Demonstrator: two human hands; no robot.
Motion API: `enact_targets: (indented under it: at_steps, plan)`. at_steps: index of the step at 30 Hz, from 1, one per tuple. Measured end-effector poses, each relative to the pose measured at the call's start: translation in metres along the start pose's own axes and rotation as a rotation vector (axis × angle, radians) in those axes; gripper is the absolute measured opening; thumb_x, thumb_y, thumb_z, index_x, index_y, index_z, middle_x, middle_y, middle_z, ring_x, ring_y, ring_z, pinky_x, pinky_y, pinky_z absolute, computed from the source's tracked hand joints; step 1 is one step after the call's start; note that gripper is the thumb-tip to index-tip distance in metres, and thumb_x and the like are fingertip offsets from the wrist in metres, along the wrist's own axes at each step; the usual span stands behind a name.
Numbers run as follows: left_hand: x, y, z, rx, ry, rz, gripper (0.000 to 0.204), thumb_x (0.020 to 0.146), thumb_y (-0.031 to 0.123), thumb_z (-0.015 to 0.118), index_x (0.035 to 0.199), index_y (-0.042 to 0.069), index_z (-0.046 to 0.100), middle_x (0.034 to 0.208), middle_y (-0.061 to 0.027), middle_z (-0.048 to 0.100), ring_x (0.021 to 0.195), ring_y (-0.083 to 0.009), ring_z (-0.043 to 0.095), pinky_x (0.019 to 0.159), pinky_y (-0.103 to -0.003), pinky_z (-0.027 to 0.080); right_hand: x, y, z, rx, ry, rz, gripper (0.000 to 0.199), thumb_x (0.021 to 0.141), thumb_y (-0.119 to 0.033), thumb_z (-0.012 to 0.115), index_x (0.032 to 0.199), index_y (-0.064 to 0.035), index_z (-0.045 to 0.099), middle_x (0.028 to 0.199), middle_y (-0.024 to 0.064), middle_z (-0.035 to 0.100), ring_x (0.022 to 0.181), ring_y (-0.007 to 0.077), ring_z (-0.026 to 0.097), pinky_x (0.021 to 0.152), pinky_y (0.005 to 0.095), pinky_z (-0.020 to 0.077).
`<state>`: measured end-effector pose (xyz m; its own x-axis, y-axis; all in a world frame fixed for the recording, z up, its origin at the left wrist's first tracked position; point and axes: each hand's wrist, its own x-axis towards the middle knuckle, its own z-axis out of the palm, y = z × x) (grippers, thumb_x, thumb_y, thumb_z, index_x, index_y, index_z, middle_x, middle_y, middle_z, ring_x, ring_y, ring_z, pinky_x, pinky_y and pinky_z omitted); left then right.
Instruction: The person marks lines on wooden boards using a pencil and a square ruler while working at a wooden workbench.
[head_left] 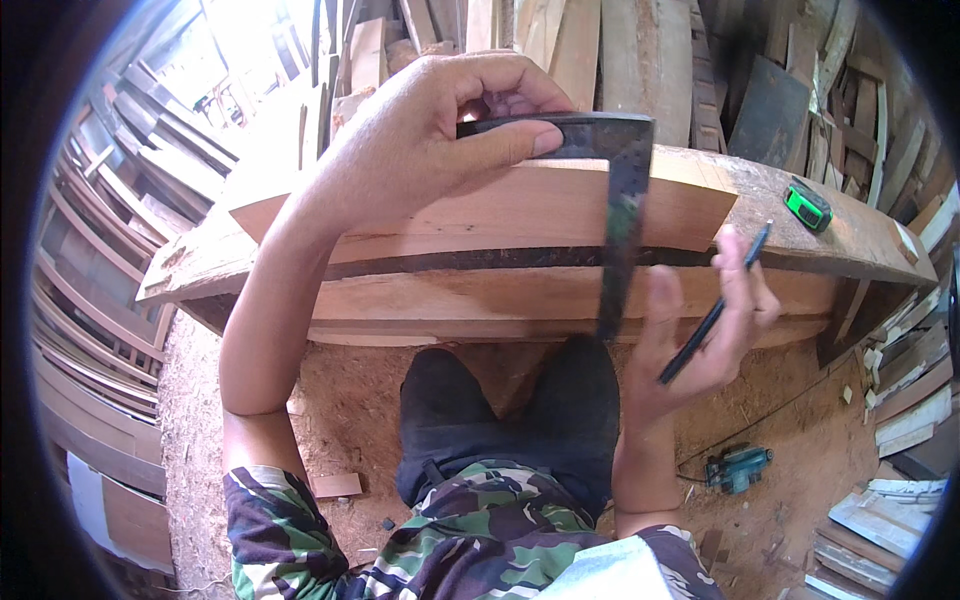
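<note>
My left hand (470,115) grips a dark metal try square (628,170) by its upper arm, thumb in front and fingers curled behind. The square's other arm hangs down in front of a wooden board (440,220) lying along the bench. To the right, my right hand (715,330) holds a dark pencil-like marker (712,322) slanting up between its fingers. The thumb and fingertips there are raised and slightly blurred, close to the square's lower end but apart from it.
A green and black tape measure (808,204) lies at the right on the wooden bench (860,235). A teal power tool (738,470) rests on the dusty floor at lower right. Stacked timber (105,380) lines the left side; more planks (640,70) stand behind the bench.
</note>
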<state>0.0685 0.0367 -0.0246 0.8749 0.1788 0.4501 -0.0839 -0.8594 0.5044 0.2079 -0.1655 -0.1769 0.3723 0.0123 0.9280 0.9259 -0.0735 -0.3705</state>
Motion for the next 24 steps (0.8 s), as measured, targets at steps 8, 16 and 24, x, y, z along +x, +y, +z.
enact_targets:
  at_steps: [8, 16, 24]
  plan:
    - [0.003, -0.021, 0.012, 0.073, 0.003, 0.111, 0.021, 0.105, 0.022, 0.075, 0.112, 0.003, 0.069, 0.091, 0.0050, 0.062, 0.082, -0.0031, 0.054, 0.073, -0.022, 0.043, -0.001, 0.027, 0.008, 0.044, 0.078, 0.013, 0.040, 0.107, -0.009, 0.066, 0.144, 0.0045, 0.067, 0.119, 0.0126, 0.063, 0.110, 0.0222, 0.062, 0.100, 0.0379, 0.0498]
    - [0.004, -0.021, 0.018, 0.117, 0.041, 0.191, 0.022, 0.105, 0.028, 0.078, 0.109, 0.008, 0.069, 0.078, 0.0095, 0.056, 0.063, 0.0005, 0.045, 0.055, -0.020, 0.031, -0.004, 0.027, 0.008, 0.279, 0.075, -0.102, 0.033, 0.107, -0.003, 0.053, 0.139, 0.0062, 0.057, 0.140, 0.0294, 0.066, 0.115, 0.0294, 0.070, 0.107, 0.0426, 0.0537]
    - [0.004, -0.022, 0.021, 0.176, 0.070, 0.232, 0.021, 0.105, 0.027, 0.078, 0.109, 0.008, 0.071, 0.074, 0.0088, 0.054, 0.061, 0.0003, 0.047, 0.053, -0.020, 0.031, 0.003, 0.016, 0.011, 0.339, -0.082, -0.178, 0.027, 0.099, -0.003, 0.065, 0.124, -0.0039, 0.058, 0.110, 0.0174, 0.076, 0.125, 0.0425, 0.074, 0.122, 0.0573, 0.0412]
